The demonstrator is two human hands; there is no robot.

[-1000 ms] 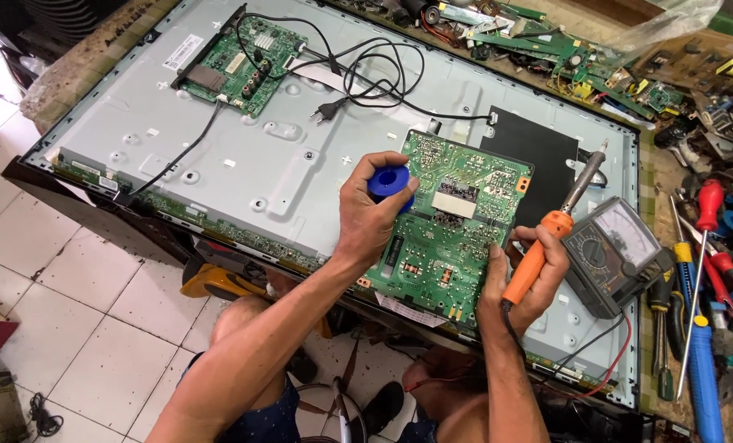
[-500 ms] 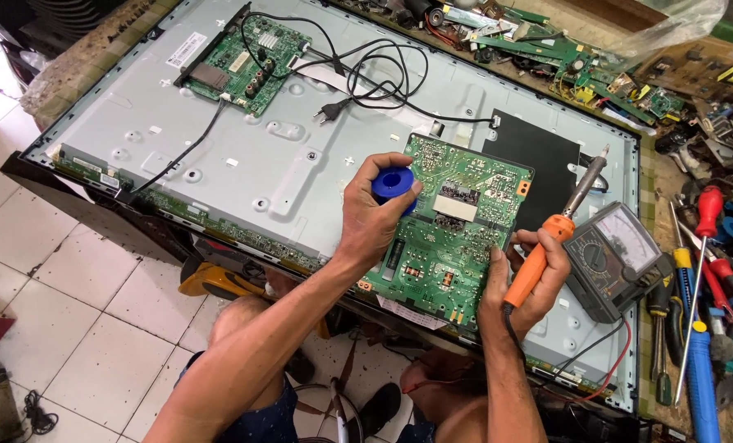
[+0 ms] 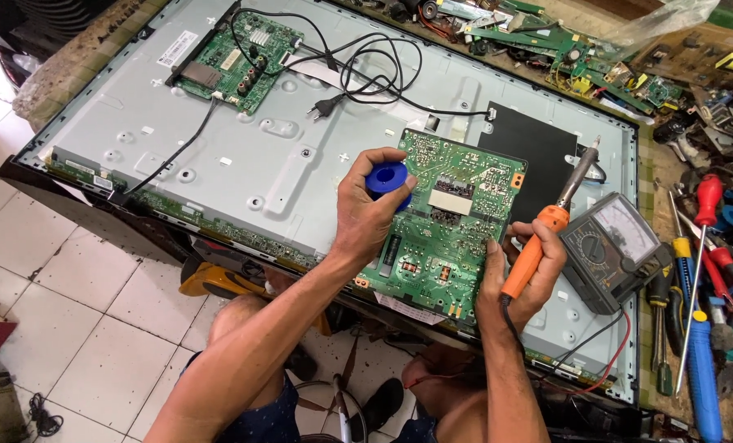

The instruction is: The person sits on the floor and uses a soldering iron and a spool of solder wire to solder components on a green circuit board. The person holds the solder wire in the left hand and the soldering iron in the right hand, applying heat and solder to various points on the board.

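Your left hand [image 3: 366, 217] wraps the blue spool [image 3: 387, 179] so that only its top rim and hole show; whatever is wound on it is hidden under your fingers; your right hand [image 3: 524, 275] covers the lower grip of the orange soldering iron [image 3: 547, 234], and its cord drops out of sight behind your wrist; the large green circuit board [image 3: 453, 226] is partly masked by both hands, its small parts too fine to tell apart; the grey meter [image 3: 611, 250] dial is unreadable; the tools [image 3: 703, 271] at the right run past the picture's edge.
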